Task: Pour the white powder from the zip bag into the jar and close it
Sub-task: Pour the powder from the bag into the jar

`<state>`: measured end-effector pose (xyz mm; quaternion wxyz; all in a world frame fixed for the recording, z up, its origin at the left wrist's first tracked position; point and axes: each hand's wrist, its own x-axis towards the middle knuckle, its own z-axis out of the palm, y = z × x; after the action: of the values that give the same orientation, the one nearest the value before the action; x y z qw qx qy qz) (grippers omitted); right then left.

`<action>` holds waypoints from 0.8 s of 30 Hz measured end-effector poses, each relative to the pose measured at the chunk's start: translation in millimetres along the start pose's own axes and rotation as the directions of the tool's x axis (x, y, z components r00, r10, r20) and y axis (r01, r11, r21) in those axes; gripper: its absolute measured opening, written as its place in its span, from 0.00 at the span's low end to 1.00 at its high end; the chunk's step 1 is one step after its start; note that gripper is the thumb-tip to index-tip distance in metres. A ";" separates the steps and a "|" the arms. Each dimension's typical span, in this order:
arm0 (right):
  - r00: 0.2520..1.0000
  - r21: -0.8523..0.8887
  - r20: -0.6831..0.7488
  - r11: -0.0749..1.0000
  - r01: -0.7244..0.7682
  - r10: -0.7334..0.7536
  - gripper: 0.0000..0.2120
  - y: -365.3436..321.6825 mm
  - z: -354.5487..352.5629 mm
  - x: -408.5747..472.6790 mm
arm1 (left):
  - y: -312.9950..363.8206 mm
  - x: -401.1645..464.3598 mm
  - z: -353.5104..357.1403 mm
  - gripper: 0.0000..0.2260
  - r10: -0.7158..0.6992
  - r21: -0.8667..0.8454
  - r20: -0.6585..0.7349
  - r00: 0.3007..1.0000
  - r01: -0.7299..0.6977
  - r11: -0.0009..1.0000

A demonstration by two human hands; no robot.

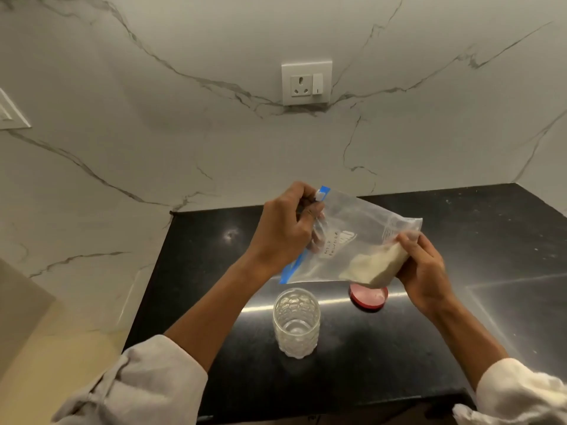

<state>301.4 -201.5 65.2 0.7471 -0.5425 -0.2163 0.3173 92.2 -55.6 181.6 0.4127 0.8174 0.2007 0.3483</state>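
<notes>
The red lid (368, 297) lay partly hidden behind the one zip bag (352, 237); its handwritten label was hard to read. One open glass jar (296, 322) stood near the black worktop's (199, 271) front edge, below marble walls. The left hand (287, 228) pinched the bag's zip end; the right hand (425, 271) gripped its powder-filled corner.

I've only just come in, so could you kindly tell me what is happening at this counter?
A person is holding a clear zip bag above the black counter. The left hand grips the blue zip end, while the right hand holds the bottom corner, where the white powder has gathered. An open, empty glass jar stands on the counter just below, with its red lid lying beside it. No powder is in the jar yet.
</notes>
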 end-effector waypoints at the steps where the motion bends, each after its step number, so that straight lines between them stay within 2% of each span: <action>1: 1.000 -0.048 0.014 0.999 0.005 -0.004 0.12 -1.1 -1.9 -0.7 | -3.4 -3.5 -1.5 0.04 -0.012 0.010 0.003 1.000 0.012 1.000; 4: 0.997 -0.177 0.068 0.983 0.054 -0.042 0.10 -10.1 -8.7 0.0 | -14.1 -16.9 -7.3 0.03 -0.039 0.041 0.028 0.999 0.038 0.998; 10: 0.974 -0.354 0.180 0.914 0.198 -0.141 0.09 -36.3 -7.2 -3.5 | -30.8 -41.9 -14.2 0.07 -0.089 -0.027 0.059 0.994 0.091 0.996; 19: 0.931 -0.462 0.291 0.819 0.339 -0.221 0.09 -63.1 14.9 -16.4 | -45.9 -63.1 -18.9 0.04 -0.107 -0.104 -0.024 0.994 0.104 0.989; 24: 0.915 -0.524 0.326 0.761 0.383 -0.236 0.11 -64.6 21.5 -16.5 | -58.3 -71.0 -19.0 0.03 -0.131 -0.090 -0.056 0.990 0.125 0.988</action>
<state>290.8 -212.3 133.6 0.5573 -0.6569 -0.4781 0.1711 27.8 -55.3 113.4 0.4628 0.7731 0.2501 0.3543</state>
